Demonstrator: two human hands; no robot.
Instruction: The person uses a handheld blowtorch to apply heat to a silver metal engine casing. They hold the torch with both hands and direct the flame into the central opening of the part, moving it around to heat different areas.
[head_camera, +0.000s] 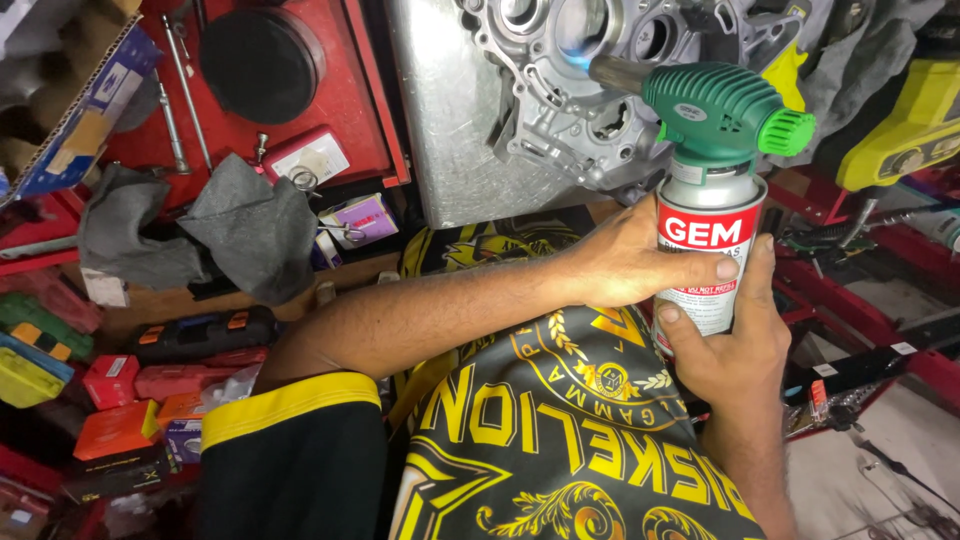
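Both hands wrap a gas canister (708, 250) with a red and white label. My left hand (630, 262) grips its left side, thumb across the front. My right hand (735, 345) holds it from below and the right. A green torch head (722, 108) with a bright green knob sits on top of the canister. Its metal nozzle points up-left, and a small blue flame (578, 48) touches a silver aluminium engine casing (560, 90) that rests on a metal tray (450, 130).
A grey rag (235, 225) lies at the left by a red tool tray (330, 90) with rods and bolts. Small orange and red boxes (115, 425) crowd the lower left. A yellow tool (900, 135) sits at the upper right above red shelving (880, 300).
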